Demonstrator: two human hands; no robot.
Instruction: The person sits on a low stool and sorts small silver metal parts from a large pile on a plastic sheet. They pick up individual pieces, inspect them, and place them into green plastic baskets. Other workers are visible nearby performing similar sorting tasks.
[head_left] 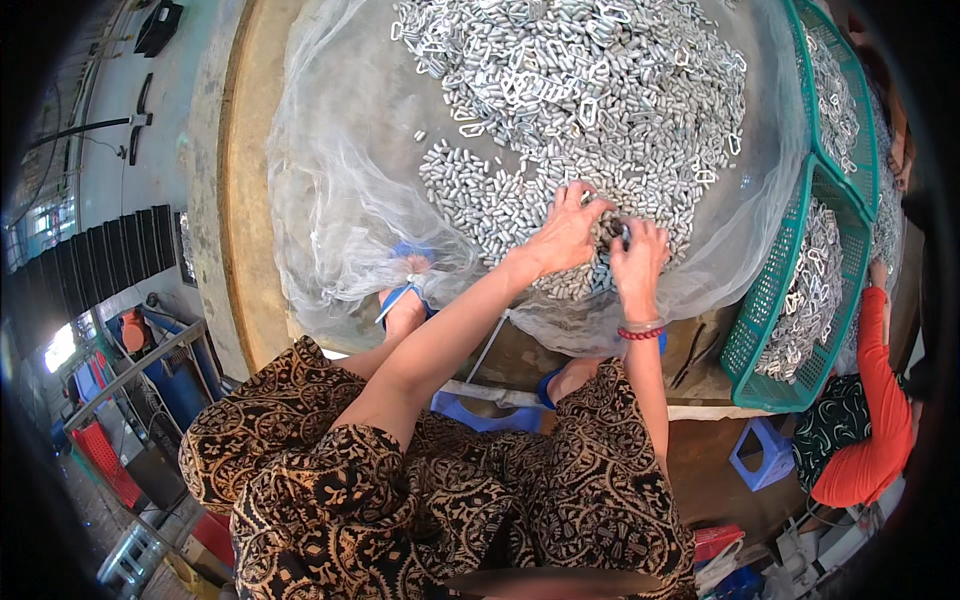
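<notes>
A wide heap of small grey capsule-shaped metal pieces (610, 130) lies on a sheer white net (330, 170), with oblong metal links (588, 109) scattered among them. Both hands are at the near edge of the heap, close together. My left hand (568, 235) has its fingers bent down into the pieces, with the thumb toward the other hand. My right hand (638, 262), with a red beaded bracelet at the wrist, is closed with curled fingertips facing the left. Something small and dark shows between the hands. What exactly the fingers grip is hidden.
Two green plastic baskets (745, 350) holding metal links stand along the right. Beyond them a person in an orange sleeve (875, 400) works at the far right. A blue plastic stool (762, 455) sits on the floor nearby. A raised ledge (235, 200) borders the net's left.
</notes>
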